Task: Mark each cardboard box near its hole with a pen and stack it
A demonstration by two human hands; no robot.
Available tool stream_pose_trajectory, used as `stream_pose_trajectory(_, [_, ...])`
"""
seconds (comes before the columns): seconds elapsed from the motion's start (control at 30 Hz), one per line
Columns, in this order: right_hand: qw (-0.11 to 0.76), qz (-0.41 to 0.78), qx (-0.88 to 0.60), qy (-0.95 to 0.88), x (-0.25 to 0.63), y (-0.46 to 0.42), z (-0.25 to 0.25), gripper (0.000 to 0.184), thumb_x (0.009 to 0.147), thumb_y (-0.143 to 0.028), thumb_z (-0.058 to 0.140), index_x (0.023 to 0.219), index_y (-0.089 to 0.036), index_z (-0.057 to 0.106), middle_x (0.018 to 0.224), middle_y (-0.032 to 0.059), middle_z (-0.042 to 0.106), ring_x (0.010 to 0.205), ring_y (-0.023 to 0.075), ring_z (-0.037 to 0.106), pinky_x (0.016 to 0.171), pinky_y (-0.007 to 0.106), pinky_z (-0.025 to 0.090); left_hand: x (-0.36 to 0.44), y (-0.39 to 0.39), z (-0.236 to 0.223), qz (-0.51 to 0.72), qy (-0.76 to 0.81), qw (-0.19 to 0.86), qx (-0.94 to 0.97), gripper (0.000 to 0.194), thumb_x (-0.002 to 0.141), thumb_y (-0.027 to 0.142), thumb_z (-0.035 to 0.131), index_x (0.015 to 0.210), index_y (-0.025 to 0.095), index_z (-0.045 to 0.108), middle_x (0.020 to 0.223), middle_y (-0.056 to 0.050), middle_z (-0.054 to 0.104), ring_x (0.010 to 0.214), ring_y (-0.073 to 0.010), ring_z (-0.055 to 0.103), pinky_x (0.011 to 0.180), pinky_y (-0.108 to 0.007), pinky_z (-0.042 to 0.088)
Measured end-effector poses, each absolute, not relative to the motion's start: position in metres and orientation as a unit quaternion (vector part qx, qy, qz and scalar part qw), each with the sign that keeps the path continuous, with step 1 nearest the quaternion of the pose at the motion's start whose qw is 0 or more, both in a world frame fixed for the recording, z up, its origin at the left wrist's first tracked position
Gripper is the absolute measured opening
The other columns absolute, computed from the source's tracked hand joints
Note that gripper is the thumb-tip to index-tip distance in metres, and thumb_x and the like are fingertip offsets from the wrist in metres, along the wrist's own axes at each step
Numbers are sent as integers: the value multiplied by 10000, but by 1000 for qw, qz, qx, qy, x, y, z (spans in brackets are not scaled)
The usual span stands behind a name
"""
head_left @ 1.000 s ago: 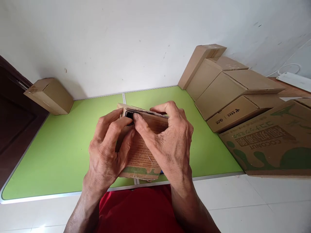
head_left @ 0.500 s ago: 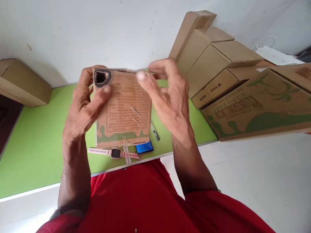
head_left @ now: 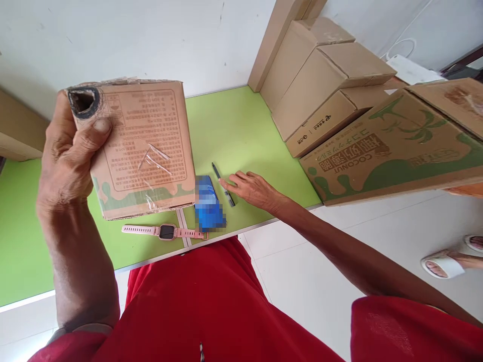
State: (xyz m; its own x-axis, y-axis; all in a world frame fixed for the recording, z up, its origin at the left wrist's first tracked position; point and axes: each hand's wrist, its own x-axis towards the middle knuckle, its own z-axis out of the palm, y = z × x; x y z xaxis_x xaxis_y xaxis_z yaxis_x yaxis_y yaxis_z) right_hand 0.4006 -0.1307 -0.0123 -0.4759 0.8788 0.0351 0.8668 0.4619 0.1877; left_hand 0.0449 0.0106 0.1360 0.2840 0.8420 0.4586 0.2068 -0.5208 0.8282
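Observation:
My left hand [head_left: 70, 161] holds a small cardboard box [head_left: 143, 141] up at the left, with the thumb pressed on its near face. That face has printed text, strips of clear tape and a green band. A hole ringed in black [head_left: 83, 103] is cut in its upper left corner. My right hand [head_left: 252, 190] is low over the green table, fingers apart. Its fingertips are at a dark pen [head_left: 223, 184], which lies on the table. Left of the pen is a phone [head_left: 209, 203] with a blue screen. A pink-strapped smartwatch [head_left: 166, 232] lies near the front edge.
Several cardboard boxes [head_left: 313, 90] are stacked at the right, beside a large coconut carton [head_left: 381, 146]. Another box [head_left: 18, 120] stands at the far left. The green table [head_left: 241, 128] meets the wall behind. A person's sandalled foot [head_left: 445, 265] shows at the right.
My right hand has left the box and come down to the pen. My left hand has carried the box to the left. The view has shifted a little, and a foot appears at the right.

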Motion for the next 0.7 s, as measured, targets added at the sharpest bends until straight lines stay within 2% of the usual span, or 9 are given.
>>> stream_pose_trajectory(0.17, [53,105,473,873,401,-117,-14,523,1036,98,421,1356,-161,744,1110,129,817,973,238,684,725,357,447,47,12,140,460,321,328,760,648,836,816,831,1253,326,752,1251,59,765,1303,-400,646,1249,-693,499])
stream_pose_trajectory(0.27, [49,84,481,871,402,-114,-13,439,1027,84,451,1185,-170,772,1052,118,811,923,224,674,718,346,420,47,11,142,456,313,303,777,707,838,832,816,1335,336,738,1288,44,755,1329,-405,651,1251,-710,484])
stream_pose_trajectory(0.4, [-3,46,529,847,417,-110,-5,358,1004,45,483,992,-191,752,939,101,791,784,212,666,678,344,416,47,7,140,450,328,294,777,631,886,723,829,1403,383,703,1343,65,760,1309,-376,659,1211,-706,524])
stream_pose_trajectory(0.47, [-109,43,598,793,427,-105,7,234,998,-70,544,904,-213,704,830,77,751,668,212,629,637,355,425,48,5,138,453,316,306,775,623,893,669,853,1405,351,697,1321,25,764,1228,-338,680,1114,-640,597])
stream_pose_trajectory(0.53, [-318,26,645,694,430,-97,28,115,982,-221,602,878,-260,630,695,13,674,572,213,605,599,361,452,50,2,135,455,319,328,764,611,931,614,840,1433,309,673,1304,-34,759,1171,-305,693,1017,-546,646])
stream_pose_trajectory(0.63, [-647,-69,541,532,412,-89,79,77,973,-371,625,920,-333,583,584,-53,613,486,221,637,542,372,496,53,-5,132,456,325,352,750,654,941,599,814,1487,291,629,1305,-90,759,1138,-304,727,932,-476,678])
stream_pose_trajectory(0.7, [-729,-131,439,509,383,-90,115,78,969,-412,624,956,-349,668,705,4,743,596,248,745,566,405,553,54,-11,130,451,328,353,751,682,940,579,793,1525,289,596,1345,-120,759,1158,-322,751,924,-470,690])
